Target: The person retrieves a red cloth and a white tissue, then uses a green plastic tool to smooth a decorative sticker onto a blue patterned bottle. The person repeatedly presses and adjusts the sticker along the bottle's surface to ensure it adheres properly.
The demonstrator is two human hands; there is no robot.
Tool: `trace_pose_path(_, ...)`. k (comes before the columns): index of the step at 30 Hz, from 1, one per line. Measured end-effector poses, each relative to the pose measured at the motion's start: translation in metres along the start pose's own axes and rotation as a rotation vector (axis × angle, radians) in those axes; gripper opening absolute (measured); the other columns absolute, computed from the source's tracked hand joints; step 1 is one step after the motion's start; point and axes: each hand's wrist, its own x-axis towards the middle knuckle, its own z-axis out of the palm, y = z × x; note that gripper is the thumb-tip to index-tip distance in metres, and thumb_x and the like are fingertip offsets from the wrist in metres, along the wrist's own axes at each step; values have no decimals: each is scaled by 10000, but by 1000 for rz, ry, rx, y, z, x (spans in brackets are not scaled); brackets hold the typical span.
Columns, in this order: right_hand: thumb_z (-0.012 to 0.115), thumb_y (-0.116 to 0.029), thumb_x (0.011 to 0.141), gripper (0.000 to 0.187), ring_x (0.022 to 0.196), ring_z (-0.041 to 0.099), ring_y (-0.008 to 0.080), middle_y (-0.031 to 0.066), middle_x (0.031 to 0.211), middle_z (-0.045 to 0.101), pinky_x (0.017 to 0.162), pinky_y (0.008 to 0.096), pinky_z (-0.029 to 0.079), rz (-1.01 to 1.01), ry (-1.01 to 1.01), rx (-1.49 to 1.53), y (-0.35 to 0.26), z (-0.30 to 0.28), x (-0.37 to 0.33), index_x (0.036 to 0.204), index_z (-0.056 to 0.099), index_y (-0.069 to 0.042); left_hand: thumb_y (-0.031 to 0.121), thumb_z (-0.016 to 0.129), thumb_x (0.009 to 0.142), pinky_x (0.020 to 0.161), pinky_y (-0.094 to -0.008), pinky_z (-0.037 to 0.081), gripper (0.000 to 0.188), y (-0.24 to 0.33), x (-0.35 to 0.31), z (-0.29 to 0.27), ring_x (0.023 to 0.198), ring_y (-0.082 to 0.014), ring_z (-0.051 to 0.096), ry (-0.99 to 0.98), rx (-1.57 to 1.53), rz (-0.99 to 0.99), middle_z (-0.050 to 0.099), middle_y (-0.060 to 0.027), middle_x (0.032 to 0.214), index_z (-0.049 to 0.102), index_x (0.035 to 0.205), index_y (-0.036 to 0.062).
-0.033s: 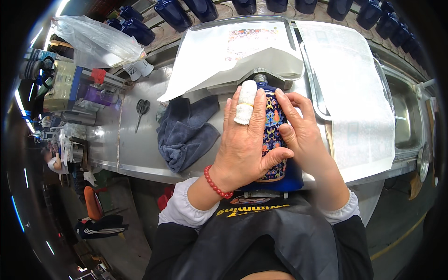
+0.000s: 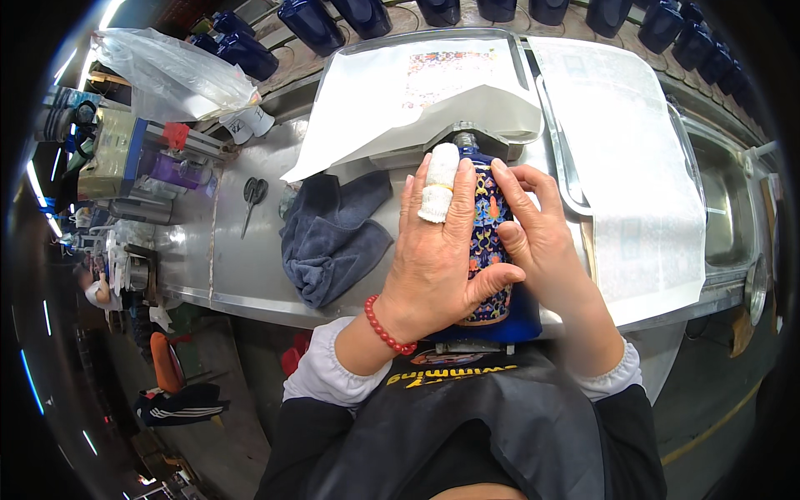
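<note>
A dark blue bottle point(image 2: 486, 237) with a colourful floral pattern lies in front of me, its neck pointing away. My left hand point(image 2: 437, 242) rests flat along its left side, fingers stretched out. One finger of that hand wears a white knitted cover point(image 2: 437, 196), held by a thin yellow band. From the right, my right hand point(image 2: 537, 233) curves against the bottle, thumb and index finger touching its surface. Its other fingers bend beside the bottle and are partly hidden. Under the bottle's base end shows a blue support point(image 2: 525, 312). The left hand covers part of the pattern.
A crumpled grey-blue towel point(image 2: 333, 237) lies left of my hands, with black scissors point(image 2: 252, 200) farther left. Beyond the bottle, a tray point(image 2: 521, 58) holds white sheets. Another long sheet point(image 2: 625, 192) lies right, beside a metal sink point(image 2: 727, 208). Plain blue bottles point(image 2: 437, 10) stand behind.
</note>
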Motion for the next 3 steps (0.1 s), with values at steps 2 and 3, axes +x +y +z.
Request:
trace_pose_path(2,486,-508,1059,659,1289,489,311,181,1401,442,1076,407,440,-12,5,-19,1,1,0,1543,457,-62,761,579,855,1192,-641,211,1154,1,1,0,1472,-518,269,2,-18,-2,317,-376,1542,286,1541,-119)
trace_pose_path(3,486,-508,1059,659,1289,489,311,181,1401,442,1076,407,440,-11,2,-26,2,0,0,1543,457,-62,761,581,854,1195,-643,205,1153,0,2,1,1478,-512,265,4,-26,-3,313,-374,1546,285,1544,-114)
